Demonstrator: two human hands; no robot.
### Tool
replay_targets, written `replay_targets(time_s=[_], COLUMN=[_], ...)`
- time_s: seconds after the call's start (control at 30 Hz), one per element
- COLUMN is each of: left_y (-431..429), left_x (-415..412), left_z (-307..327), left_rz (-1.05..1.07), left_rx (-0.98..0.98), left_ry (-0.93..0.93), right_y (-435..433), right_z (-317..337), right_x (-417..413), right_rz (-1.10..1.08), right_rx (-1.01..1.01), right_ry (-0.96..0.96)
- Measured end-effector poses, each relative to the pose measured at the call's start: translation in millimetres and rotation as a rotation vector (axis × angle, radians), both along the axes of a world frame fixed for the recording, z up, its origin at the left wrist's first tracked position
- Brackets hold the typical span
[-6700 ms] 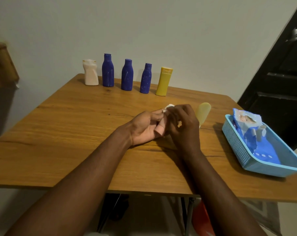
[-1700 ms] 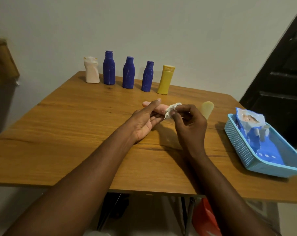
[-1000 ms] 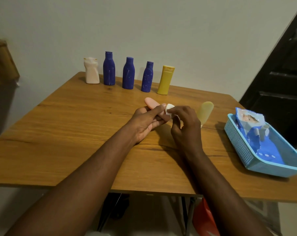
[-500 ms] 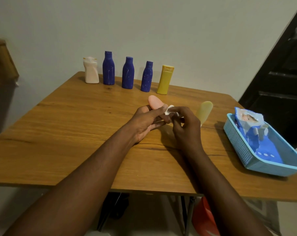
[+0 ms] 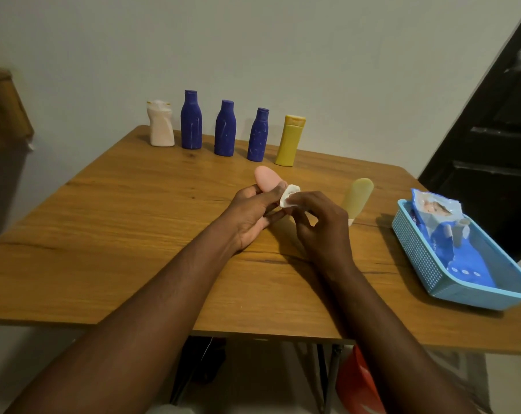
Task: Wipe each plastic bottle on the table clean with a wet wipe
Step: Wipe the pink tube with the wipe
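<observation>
Hands meet just past the middle of the table (image 5: 118,234), and from my remote seat I read both as busy. The left hand (image 5: 250,218) comes in from seven o'clock, forearm laid long across the wood, palm turned inward, fingers and thumb wrapped round the lower part of a pink bottle (image 5: 266,178) whose rounded end pokes out toward twelve o'clock. The right hand (image 5: 322,228) comes in from five o'clock with the wrist raised off the table; its thumb and forefinger pinch a bunched white wipe (image 5: 289,196) that touches the pink bottle's right side, while its other fingers curl loosely underneath. A pale yellow bottle (image 5: 357,198) stands rounded end up at two o'clock from that hand, just beyond the knuckles. Along the far edge, from eleven to twelve o'clock, a row stands upright: a white bottle (image 5: 161,124), three blue bottles (image 5: 224,130) and a yellow bottle (image 5: 290,141), each apart from the next. At three o'clock a blue basket (image 5: 414,243) sits at the table's right edge with a pack of wipes (image 5: 441,228) lying in it.
</observation>
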State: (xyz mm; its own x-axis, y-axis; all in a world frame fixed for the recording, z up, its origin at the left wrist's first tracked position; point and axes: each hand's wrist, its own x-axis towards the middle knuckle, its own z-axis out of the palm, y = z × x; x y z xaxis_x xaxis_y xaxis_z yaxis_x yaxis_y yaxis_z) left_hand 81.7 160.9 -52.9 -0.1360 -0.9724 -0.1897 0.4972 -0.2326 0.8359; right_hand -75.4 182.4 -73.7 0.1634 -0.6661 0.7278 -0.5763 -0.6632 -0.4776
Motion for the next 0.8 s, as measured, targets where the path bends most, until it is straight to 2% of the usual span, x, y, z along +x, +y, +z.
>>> replay_targets(time_s=[0.13, 0.2, 0.27, 0.37, 0.5, 0.57, 0.7, 0.8], left_y=[0.1, 0.2, 2.1, 1.4, 0.6, 0.1, -3.0, -3.6], left_x=[0.4, 0.4, 0.1, -0.2, -1.0, -1.9, -0.2, 0.1], left_z=[1.5, 1.8, 3.7, 4.2, 2.2, 1.6, -1.6, -1.6], left_rz=[0.027, 0.031, 0.026, 0.029, 0.035, 0.044, 0.074, 0.092], left_rx=[-0.001, -0.016, -0.027, -0.063, -0.150, -0.181, -0.181, -0.191], left_ry=[0.010, 0.025, 0.042, 0.048, -0.115, -0.181, -0.137, -0.136], right_y=[3.1, 3.3, 1.8, 1.8, 4.6, 3.3, 1.8, 4.1], right_z=[1.7, 2.2, 3.4, 4.8, 7.6, 6.3, 2.0, 0.6], right_x=[2.9, 5.3, 6.0, 5.1, 3.2, 2.6, 3.1, 4.9], right_rz=[-0.048, -0.089, -0.091, 0.044, 0.123, 0.077, -0.086, -0.094], right_rx=[-0.034, 0.019, 0.159, 0.364, 0.458, 0.407, 0.229, 0.111], right_ry=[0.038, -0.050, -0.185, -0.388, -0.526, -0.502, -0.266, -0.156])
